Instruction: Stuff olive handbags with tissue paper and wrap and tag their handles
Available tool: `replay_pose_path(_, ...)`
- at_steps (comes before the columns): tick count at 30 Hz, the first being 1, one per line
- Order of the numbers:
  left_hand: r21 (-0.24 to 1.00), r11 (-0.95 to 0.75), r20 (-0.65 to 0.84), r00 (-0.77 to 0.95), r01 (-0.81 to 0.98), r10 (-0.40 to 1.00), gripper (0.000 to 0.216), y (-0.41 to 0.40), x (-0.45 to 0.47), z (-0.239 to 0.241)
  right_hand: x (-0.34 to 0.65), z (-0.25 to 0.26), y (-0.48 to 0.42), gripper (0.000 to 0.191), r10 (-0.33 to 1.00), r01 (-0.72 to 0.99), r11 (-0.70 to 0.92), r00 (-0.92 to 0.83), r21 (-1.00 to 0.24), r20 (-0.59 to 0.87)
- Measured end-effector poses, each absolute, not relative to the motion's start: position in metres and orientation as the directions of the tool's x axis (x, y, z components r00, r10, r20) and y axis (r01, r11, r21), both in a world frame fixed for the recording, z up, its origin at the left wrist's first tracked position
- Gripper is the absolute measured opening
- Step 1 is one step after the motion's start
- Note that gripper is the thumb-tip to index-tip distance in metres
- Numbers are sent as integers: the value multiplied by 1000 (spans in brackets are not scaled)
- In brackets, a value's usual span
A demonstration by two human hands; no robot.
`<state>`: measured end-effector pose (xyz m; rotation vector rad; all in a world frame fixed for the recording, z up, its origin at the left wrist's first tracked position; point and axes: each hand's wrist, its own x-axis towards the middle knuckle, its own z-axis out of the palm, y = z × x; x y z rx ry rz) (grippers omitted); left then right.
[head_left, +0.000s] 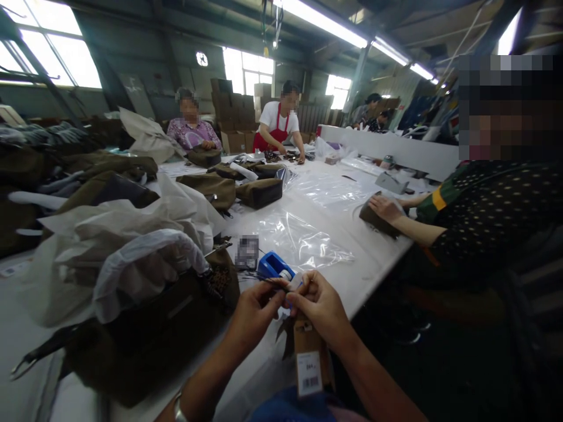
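Note:
My left hand (259,308) is closed in a pinch on a thin dark cord (275,282) that runs toward my other hand. My right hand (320,305) pinches close beside it, seemingly on the same cord; the fingers hide the exact spot. Below the right fingers hangs a brown hang tag (303,335) with a white barcode label (309,373). Just beyond my fingertips stands a blue tape dispenser (271,264). To the left lies an olive bag (145,334), its handle (145,258) wrapped in white material.
Clear plastic bags (299,234) cover the table's middle. More olive bags (259,192) lie farther back, and white wrapping sheets (176,205) are heaped at left. A co-worker's hands (387,210) rest on a dark piece at right. Two other people work across the table (378,264).

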<state>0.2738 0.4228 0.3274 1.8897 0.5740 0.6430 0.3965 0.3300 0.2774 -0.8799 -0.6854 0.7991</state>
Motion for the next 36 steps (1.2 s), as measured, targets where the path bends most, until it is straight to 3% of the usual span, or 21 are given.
replay_pose_path(6, 954, -284, 104, 782, 96, 615, 36, 419, 264, 340, 397, 279, 336, 64, 859, -385, 345, 496, -856, 123)
replay_pose_path(11, 954, -262, 67, 748, 146, 661, 36, 422, 255, 338, 386, 275, 337, 40, 893, -362, 319, 424, -876, 149)
replay_pose_path(16, 977, -195, 89, 656, 90, 750, 34, 418, 238, 329, 372, 273, 342, 35, 902, -298, 300, 399, -906, 167)
replay_pose_path(24, 929, -252, 24, 634, 272, 773, 39, 431, 197, 316, 367, 271, 365, 37, 987, -264, 154, 80, -952, 138)
replay_pose_path(26, 817, -400, 49, 641, 416, 766, 36, 432, 181, 320, 367, 269, 374, 36, 990, -218, 129, 78, -967, 115)
replay_pose_path(29, 467, -649, 200, 644, 600, 739, 25, 424, 158, 335, 367, 263, 386, 30, 993, -161, 101, 72, -982, 90)
replay_pose_path(33, 185, -856, 517, 692, 483, 503, 22, 417, 156, 347, 366, 258, 394, 31, 997, -132, 78, -5, -988, 80)
replay_pose_path(36, 125, -876, 469, 750, 466, 466, 24, 428, 172, 335, 366, 261, 396, 36, 992, -133, 85, -79, -987, 96)
